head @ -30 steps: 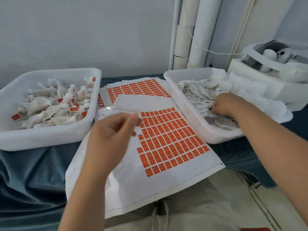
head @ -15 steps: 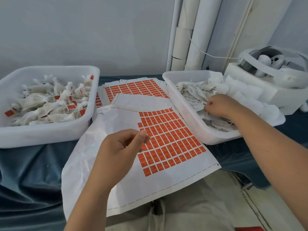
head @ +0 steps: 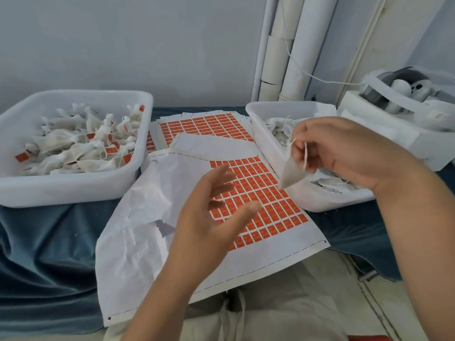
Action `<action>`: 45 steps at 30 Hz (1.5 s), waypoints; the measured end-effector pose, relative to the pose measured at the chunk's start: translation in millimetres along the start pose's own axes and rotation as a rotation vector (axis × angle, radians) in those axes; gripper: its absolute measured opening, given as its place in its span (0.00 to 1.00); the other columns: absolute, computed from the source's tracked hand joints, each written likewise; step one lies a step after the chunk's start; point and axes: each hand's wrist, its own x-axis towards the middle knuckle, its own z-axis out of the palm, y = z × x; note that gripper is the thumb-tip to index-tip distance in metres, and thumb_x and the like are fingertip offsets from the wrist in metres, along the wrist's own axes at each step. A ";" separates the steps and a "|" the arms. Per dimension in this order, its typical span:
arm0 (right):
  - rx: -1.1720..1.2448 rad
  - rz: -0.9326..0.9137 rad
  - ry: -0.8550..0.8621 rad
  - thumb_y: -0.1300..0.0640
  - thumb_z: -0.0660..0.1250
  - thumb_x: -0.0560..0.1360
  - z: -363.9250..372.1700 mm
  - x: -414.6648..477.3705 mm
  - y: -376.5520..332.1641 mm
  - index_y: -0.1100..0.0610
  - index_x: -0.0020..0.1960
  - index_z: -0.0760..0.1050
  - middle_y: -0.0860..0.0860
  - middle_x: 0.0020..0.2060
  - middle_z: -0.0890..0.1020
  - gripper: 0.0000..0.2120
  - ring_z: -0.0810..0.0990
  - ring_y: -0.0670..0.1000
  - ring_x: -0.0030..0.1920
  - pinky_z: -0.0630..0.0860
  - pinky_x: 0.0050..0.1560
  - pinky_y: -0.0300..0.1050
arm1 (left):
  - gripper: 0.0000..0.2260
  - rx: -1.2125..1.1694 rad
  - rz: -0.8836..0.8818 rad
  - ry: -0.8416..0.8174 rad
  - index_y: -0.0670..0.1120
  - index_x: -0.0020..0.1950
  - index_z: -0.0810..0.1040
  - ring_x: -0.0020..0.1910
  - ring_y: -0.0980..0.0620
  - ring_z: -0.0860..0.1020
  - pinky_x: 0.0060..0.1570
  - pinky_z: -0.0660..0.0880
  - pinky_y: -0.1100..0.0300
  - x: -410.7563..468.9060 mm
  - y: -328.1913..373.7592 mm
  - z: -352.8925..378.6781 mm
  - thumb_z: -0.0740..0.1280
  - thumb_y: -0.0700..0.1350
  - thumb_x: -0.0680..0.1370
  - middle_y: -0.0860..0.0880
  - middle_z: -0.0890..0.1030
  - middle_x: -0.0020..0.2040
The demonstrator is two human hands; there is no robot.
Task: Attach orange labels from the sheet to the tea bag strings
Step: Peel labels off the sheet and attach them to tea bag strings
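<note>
Over the blue counter (head: 49, 242), the right hand (head: 344, 153) pinches a tea bag (head: 290, 172) at two o'clock, while the left hand (head: 206, 225), fingers (head: 242, 211) apart, would do best peeling an edge label (head: 248, 238).

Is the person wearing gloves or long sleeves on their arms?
No. The left hand and right hand are bare: no gloves, rings or watch show. Both forearms are bare too, with no sleeve in view.

Two tubs (head: 73, 190) (head: 268, 146), two hands (head: 209, 217) (head: 344, 153), one held tea bag (head: 291, 172)
</note>
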 end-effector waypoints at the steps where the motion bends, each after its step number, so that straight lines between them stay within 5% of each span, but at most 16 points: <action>1: 0.043 -0.020 -0.067 0.54 0.63 0.75 11.1 -5.8 -2.4 0.51 0.36 0.81 0.55 0.38 0.81 0.11 0.79 0.49 0.38 0.78 0.36 0.39 | 0.39 -0.005 0.000 -0.025 0.67 0.76 0.64 0.66 0.70 0.74 0.54 0.73 0.78 -2.4 1.4 2.9 0.68 0.78 0.68 0.70 0.74 0.69; 3: 0.105 -0.049 -0.207 0.56 0.62 0.78 32.3 -16.5 -3.9 0.49 0.36 0.81 0.54 0.38 0.83 0.15 0.81 0.49 0.39 0.79 0.39 0.40 | 0.44 -0.056 -0.020 -0.066 0.69 0.79 0.59 0.70 0.71 0.70 0.56 0.71 0.80 -6.4 2.4 8.0 0.68 0.79 0.66 0.71 0.69 0.73; 6: 0.174 -0.065 -0.339 0.58 0.62 0.81 56.7 -25.9 3.5 0.49 0.37 0.80 0.53 0.39 0.84 0.16 0.82 0.51 0.41 0.80 0.43 0.42 | 0.44 -0.211 -0.060 -0.091 0.64 0.79 0.64 0.68 0.69 0.73 0.54 0.73 0.78 -7.3 3.4 7.9 0.70 0.78 0.67 0.71 0.73 0.70; 9: 0.192 -0.059 -0.321 0.55 0.65 0.80 69.2 -29.5 16.8 0.55 0.42 0.82 0.53 0.40 0.84 0.11 0.83 0.52 0.41 0.79 0.44 0.41 | 0.27 -0.350 -0.100 -0.268 0.58 0.72 0.77 0.64 0.56 0.81 0.58 0.79 0.63 -2.4 -0.1 2.8 0.67 0.69 0.77 0.58 0.83 0.63; 12: 0.121 -0.034 -0.241 0.51 0.67 0.78 70.5 -34.1 30.6 0.57 0.45 0.82 0.53 0.40 0.84 0.10 0.82 0.50 0.39 0.78 0.43 0.38 | 0.20 -0.452 -0.252 -0.320 0.59 0.63 0.83 0.61 0.49 0.83 0.61 0.80 0.50 -0.1 -5.1 2.0 0.72 0.65 0.75 0.53 0.85 0.60; 17: 0.138 0.027 -0.127 0.45 0.69 0.71 70.6 -38.1 49.0 0.55 0.41 0.81 0.54 0.34 0.78 0.12 0.72 0.51 0.31 0.73 0.35 0.41 | 0.08 -0.371 -0.243 -0.216 0.55 0.46 0.84 0.49 0.55 0.84 0.46 0.80 0.61 -0.4 -13.4 7.7 0.73 0.59 0.74 0.55 0.85 0.50; 21: 0.312 0.100 -0.163 0.51 0.69 0.77 76.6 -40.0 58.4 0.54 0.40 0.80 0.51 0.27 0.71 0.10 0.65 0.48 0.25 0.67 0.27 0.38 | 0.09 -0.265 -0.143 -0.265 0.55 0.50 0.77 0.48 0.61 0.82 0.46 0.79 0.65 -3.8 -12.2 12.2 0.65 0.59 0.82 0.59 0.84 0.50; 24: 0.472 0.183 -0.159 0.54 0.68 0.77 78.1 -39.2 63.0 0.54 0.38 0.79 0.49 0.25 0.69 0.09 0.63 0.45 0.21 0.64 0.23 0.37 | 0.10 -0.290 -0.083 -0.267 0.53 0.53 0.78 0.46 0.51 0.82 0.45 0.80 0.59 -6.6 -9.6 19.5 0.66 0.59 0.82 0.51 0.83 0.47; 27: 0.819 0.204 -0.305 0.59 0.71 0.76 70.7 -39.4 65.2 0.57 0.39 0.76 0.46 0.24 0.68 0.08 0.62 0.42 0.21 0.65 0.21 0.35 | 0.13 -0.242 -0.044 -0.166 0.55 0.48 0.81 0.41 0.50 0.82 0.40 0.79 0.60 -5.9 -9.9 19.9 0.63 0.60 0.84 0.50 0.83 0.43; 30: 1.115 0.209 -0.413 0.62 0.76 0.74 66.8 -40.0 68.4 0.58 0.41 0.76 0.44 0.25 0.69 0.09 0.59 0.42 0.22 0.63 0.22 0.33 | 0.17 -0.185 -0.057 -0.165 0.50 0.48 0.80 0.46 0.52 0.86 0.48 0.84 0.58 -1.8 -13.8 10.0 0.60 0.61 0.81 0.52 0.85 0.45; 39: 1.182 0.179 -0.370 0.59 0.75 0.76 73.6 -39.3 64.6 0.57 0.44 0.76 0.46 0.28 0.69 0.08 0.65 0.43 0.27 0.67 0.29 0.36 | 0.12 -0.009 0.180 -0.259 0.52 0.46 0.83 0.46 0.50 0.82 0.44 0.76 0.66 -2.6 -10.7 1.5 0.64 0.51 0.85 0.56 0.83 0.44; 45: 1.102 0.167 -0.272 0.55 0.73 0.76 78.9 -40.8 61.3 0.54 0.41 0.78 0.48 0.38 0.73 0.07 0.73 0.46 0.35 0.75 0.35 0.38 | 0.08 0.008 0.148 -0.277 0.57 0.48 0.83 0.41 0.53 0.81 0.40 0.75 0.63 -3.7 -11.5 1.9 0.66 0.53 0.84 0.59 0.82 0.40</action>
